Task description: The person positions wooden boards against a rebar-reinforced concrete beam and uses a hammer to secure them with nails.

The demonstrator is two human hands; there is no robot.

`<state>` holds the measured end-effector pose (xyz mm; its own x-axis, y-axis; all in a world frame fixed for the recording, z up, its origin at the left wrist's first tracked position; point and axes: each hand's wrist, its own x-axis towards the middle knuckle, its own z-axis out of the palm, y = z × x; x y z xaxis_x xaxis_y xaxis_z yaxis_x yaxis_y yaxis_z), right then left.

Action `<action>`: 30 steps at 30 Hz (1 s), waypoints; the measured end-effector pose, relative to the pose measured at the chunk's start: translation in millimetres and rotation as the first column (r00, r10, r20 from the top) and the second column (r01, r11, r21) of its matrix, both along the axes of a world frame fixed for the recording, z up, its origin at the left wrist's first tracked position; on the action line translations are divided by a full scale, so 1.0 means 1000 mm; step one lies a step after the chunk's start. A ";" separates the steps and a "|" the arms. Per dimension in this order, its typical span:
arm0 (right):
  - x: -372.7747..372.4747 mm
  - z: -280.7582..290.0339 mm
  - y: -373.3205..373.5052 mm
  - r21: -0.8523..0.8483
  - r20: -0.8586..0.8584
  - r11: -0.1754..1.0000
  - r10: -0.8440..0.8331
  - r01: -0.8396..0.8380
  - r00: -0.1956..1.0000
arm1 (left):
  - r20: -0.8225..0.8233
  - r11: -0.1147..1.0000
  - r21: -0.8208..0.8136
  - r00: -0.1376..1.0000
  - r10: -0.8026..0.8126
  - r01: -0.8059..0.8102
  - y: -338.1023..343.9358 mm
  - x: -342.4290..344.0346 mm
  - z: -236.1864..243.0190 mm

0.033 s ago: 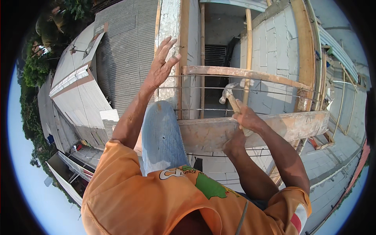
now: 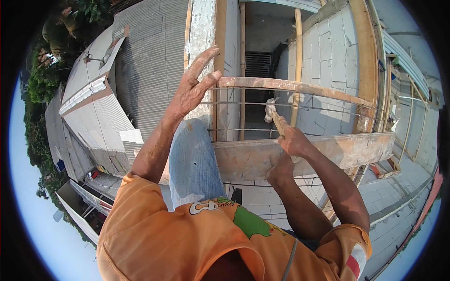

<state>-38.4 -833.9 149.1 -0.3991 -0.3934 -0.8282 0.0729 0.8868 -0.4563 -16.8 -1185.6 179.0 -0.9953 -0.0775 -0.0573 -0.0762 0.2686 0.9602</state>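
Note:
My left hand (image 2: pixel 190 89) is open, fingers slightly bent and apart, over the concrete beam (image 2: pixel 199 28), with its thumb at the left end of a mortar-stained wooden batten (image 2: pixel 290 86). Whether it presses on the wood I cannot tell. My right hand (image 2: pixel 294 140) grips a claw hammer (image 2: pixel 274 114) by its pale handle, the head raised toward thin steel bars (image 2: pixel 328 108) below the batten. A wide stained board (image 2: pixel 347 152) runs crosswise under that hand.
My jeans-clad knee (image 2: pixel 194 159) is beside the beam, and my bare foot (image 2: pixel 279 171) is at the board. Far below lie a dark opening (image 2: pixel 260 33) and block walls (image 2: pixel 328 42). Corrugated roofs (image 2: pixel 140 56) spread out left; timber poles (image 2: pixel 297 42) stand beyond the batten.
My left hand has shifted slightly right, closer to the batten's end. My right hand and the hammer have moved a little, the hammer head now tilted more upright.

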 end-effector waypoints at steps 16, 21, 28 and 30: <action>-0.007 -0.037 -0.019 0.000 0.355 0.971 -0.223 0.238 0.908 | -0.649 0.567 0.514 0.724 -0.233 0.643 0.128 0.047 0.178; 0.012 -0.054 -0.012 -0.131 -0.046 0.985 0.104 -0.110 0.993 | -0.235 0.823 0.505 0.959 -0.160 0.261 0.101 0.038 0.120; 0.011 -0.043 -0.018 -0.052 0.058 0.985 0.165 -0.162 0.985 | 0.359 0.856 0.341 0.896 0.262 -0.387 0.001 -0.029 -0.065; 0.012 -0.034 -0.019 0.010 0.088 0.987 0.161 -0.163 0.983 | 0.392 0.873 0.284 0.879 0.272 -0.397 -0.011 -0.035 -0.094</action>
